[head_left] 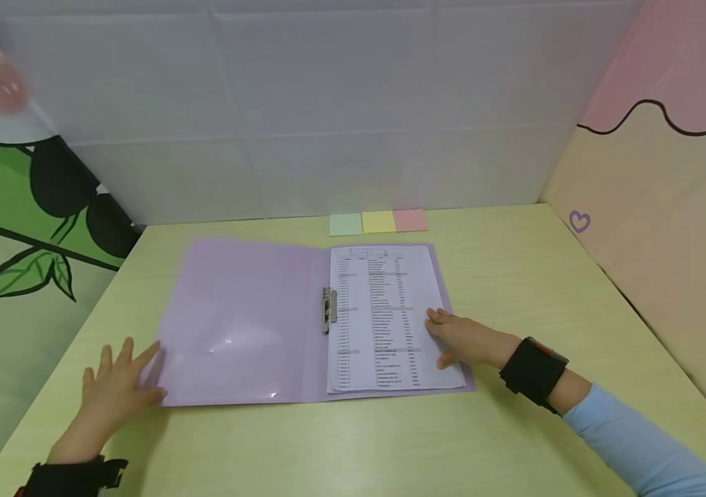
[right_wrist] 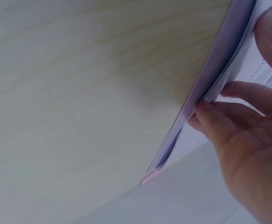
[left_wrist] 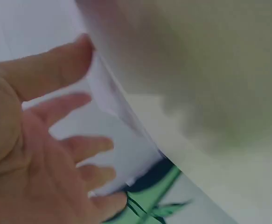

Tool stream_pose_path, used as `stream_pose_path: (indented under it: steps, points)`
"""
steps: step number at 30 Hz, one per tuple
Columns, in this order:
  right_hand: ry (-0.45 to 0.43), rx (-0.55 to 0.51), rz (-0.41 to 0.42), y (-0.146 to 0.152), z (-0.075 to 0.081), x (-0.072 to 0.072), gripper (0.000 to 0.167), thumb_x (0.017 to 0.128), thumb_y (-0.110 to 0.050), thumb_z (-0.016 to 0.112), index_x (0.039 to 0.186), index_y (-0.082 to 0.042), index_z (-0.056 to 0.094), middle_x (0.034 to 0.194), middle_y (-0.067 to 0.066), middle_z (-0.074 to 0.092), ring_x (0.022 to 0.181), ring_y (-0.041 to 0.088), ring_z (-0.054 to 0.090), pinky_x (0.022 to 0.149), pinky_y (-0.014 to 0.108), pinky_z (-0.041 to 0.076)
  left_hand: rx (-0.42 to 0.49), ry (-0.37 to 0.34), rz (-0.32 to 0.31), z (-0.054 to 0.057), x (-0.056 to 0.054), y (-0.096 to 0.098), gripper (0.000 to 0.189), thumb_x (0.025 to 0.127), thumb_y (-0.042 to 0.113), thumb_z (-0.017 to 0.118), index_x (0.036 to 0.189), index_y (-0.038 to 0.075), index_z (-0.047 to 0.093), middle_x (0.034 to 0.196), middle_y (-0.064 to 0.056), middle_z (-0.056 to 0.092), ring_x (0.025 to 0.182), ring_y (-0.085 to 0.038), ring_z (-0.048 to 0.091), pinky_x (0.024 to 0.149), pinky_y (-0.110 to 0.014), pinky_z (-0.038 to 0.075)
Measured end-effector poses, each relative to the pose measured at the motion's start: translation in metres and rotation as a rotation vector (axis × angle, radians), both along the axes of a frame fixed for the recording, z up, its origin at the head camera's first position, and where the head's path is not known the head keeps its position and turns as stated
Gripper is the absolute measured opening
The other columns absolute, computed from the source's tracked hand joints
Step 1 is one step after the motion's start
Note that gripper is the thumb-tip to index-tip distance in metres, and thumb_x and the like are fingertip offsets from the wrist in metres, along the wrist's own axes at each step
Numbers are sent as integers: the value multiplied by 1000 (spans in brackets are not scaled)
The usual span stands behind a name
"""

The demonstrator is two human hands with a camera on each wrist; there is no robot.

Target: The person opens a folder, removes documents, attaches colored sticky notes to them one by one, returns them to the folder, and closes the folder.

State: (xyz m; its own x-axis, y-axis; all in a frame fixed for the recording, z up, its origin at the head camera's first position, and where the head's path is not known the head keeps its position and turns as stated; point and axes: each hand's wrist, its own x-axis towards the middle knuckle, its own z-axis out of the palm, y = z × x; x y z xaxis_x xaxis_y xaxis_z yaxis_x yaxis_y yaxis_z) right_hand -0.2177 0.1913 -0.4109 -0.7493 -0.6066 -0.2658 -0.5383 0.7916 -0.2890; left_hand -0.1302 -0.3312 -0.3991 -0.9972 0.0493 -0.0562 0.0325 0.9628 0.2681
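Observation:
A light purple folder (head_left: 234,324) lies opened out flat on the table. Printed sheets (head_left: 393,317) are stacked on its right half, beside a metal clip (head_left: 328,310) near the spine. My left hand (head_left: 110,390) is at the folder's left edge, its fingers spread; in the left wrist view thumb and fingers stay apart, the thumb right at the cover edge. My right hand (head_left: 467,338) rests on the right margin of the sheets. In the right wrist view its fingertips (right_wrist: 203,109) touch the sheets' edge, with the folder's cover (right_wrist: 196,88) showing beneath.
Green, yellow and pink sticky notes (head_left: 377,221) lie in a row behind the folder. A pale wall (head_left: 328,103) closes off the back of the wooden table (head_left: 359,449). Decorated panels stand at the left and right (head_left: 669,207).

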Motion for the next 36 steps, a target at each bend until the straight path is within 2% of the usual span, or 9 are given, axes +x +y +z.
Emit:
stream_pose_path:
  steps: [2,5,7,9,12,16,22,28,36]
  points:
    - [2,-6,9,0,0,-1,81,73,-25,72,135,10,35,146,28,23,136,41,20,108,49,24,-50,3,-103,-3,-8,13,61,73,4,64,129,-8,42,132,-48,19,120,-67,12,90,-76,12]
    - [8,-2,18,2,-1,-1,80,73,-26,72,135,9,36,146,27,24,136,40,21,107,49,25,-71,-47,-246,-4,-24,36,54,73,-4,57,125,-12,46,130,-48,23,119,-65,20,93,-71,21]
    - [19,1,27,3,-1,-1,79,73,-26,72,135,9,37,145,28,25,135,41,22,107,49,26,-58,-118,-310,-2,-37,52,54,78,-1,55,128,-15,40,131,-48,20,120,-64,20,95,-68,23]
    - [27,3,30,5,-1,-1,79,72,-26,72,134,9,37,145,28,26,135,41,23,106,49,27,-57,-192,-345,0,-53,67,57,84,8,57,131,-16,35,133,-49,15,121,-65,16,97,-66,22]
    - [21,-16,27,6,0,0,79,72,-24,72,134,10,38,144,28,26,134,42,23,106,50,27,-52,-268,-361,3,-76,86,68,86,23,59,134,-15,30,135,-48,10,123,-65,10,100,-66,18]
    - [-15,-39,7,4,1,-1,79,72,-23,72,134,9,37,146,26,24,136,40,20,107,50,25,-55,-301,-362,6,-109,110,78,86,35,60,137,-13,26,139,-45,6,126,-62,5,103,-65,14]
    - [-40,-46,-9,3,-3,-1,79,73,-23,72,136,7,34,148,24,21,138,38,17,108,48,24,-32,-326,-328,-5,-155,139,86,84,39,62,142,-7,20,144,-38,0,132,-55,-1,105,-63,9]
    - [-22,-40,-1,0,-4,0,80,73,-25,71,137,7,34,148,24,21,137,38,18,108,47,25,14,-313,-282,-15,-172,150,88,82,36,66,144,-4,17,146,-35,-2,133,-53,-4,105,-64,7]
    - [9,-32,8,2,-3,4,78,74,-23,72,135,8,36,146,25,23,136,39,21,107,48,26,34,-298,-286,-18,-173,151,87,81,37,66,144,-2,19,146,-35,-2,133,-54,-5,105,-64,7]
